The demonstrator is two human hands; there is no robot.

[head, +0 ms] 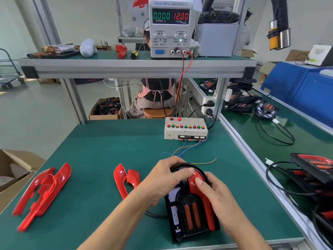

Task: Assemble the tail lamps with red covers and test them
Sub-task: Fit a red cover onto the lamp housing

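Both hands work on one tail lamp, which lies flat on the green table at its near right part. The left hand rests over the lamp's rounded far end, its grip closed around the black rim with the fingers curled over the top and the thumb tip lying on the red cover. The right hand holds the lamp's right side, its grip clamped there with the thumb pressing on the red cover just beside the left thumb. The cover runs as a red arch along the lamp's upper and right edge; inside it sit two orange strips in a black mesh panel.

Left of the left hand, apart from it, lies a small pair of red covers. Further left, near the table's edge, lies a larger pair of red covers, beside a cardboard box. Beyond the hands stands a grey test box with a row of coloured buttons; thin coloured wires trail from it toward the left hand. On the shelf above, a power supply reads 0.000 and 12.00. To the right of the right hand, on the neighbouring table, other lamps are stacked
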